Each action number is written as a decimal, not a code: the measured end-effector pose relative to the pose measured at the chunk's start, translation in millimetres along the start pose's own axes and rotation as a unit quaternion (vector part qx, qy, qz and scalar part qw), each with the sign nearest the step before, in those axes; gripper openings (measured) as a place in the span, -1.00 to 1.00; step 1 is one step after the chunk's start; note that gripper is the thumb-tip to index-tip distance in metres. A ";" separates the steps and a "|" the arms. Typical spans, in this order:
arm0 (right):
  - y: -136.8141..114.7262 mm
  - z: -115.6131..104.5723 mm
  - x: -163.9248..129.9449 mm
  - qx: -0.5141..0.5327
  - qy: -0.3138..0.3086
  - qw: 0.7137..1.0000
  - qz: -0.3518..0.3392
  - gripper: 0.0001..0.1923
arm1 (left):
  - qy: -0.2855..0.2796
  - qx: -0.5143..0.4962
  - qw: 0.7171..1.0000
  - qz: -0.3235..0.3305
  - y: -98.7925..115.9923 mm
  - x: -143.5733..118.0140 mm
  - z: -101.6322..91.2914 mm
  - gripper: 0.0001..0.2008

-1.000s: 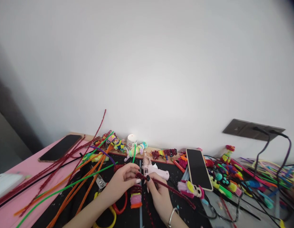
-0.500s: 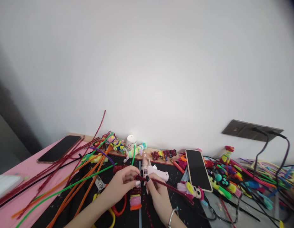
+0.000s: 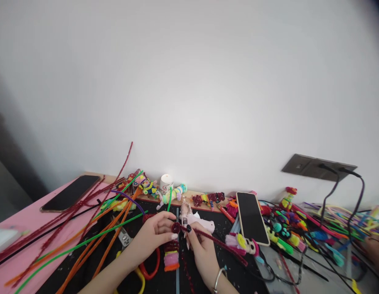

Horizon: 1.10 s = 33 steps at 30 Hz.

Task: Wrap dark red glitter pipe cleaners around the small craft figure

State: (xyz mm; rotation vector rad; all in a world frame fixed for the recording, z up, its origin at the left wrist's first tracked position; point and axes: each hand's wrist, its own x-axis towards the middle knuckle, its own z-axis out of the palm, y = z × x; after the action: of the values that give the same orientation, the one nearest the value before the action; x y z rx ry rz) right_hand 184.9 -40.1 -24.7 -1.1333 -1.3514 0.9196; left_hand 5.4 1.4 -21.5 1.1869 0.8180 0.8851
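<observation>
While two phones are lying on the table, your left hand and right hand are both pinching one dark red pipe cleaner

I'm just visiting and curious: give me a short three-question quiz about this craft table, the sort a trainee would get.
1. True or false: both the left hand and the right hand grip the dark red pipe cleaner.
2. Multiple choice: what lies just beyond the hands? A) a white glue gun B) a hammer C) a paintbrush
3. Fill in: the phone on pink surface lies screen-up at the far ____ of the table.

Key
1. True; the end near the left hand looks rolled into a small coil.
2. A, the glue gun lies on the black mat.
3. Left; a second phone lies to the right of the hands.
</observation>
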 end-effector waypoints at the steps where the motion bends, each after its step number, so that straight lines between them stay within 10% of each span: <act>1: 0.2 0.0 0.4 0.003 0.006 1.000 0.002 -0.44 | 0.003 -0.001 1.000 0.000 -0.1 0.3 0.1 -0.59; 33: 3.5 -0.8 1.0 0.022 0.015 1.000 0.011 -0.48 | 0.194 0.127 0.966 0.110 10.6 0.1 -1.3 -0.71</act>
State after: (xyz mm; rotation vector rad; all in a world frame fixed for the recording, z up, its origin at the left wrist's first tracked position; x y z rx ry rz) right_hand 186.2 -38.4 -27.7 -1.1267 -1.2912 0.9413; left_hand 2.7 3.6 -11.4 1.3665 1.1582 1.2489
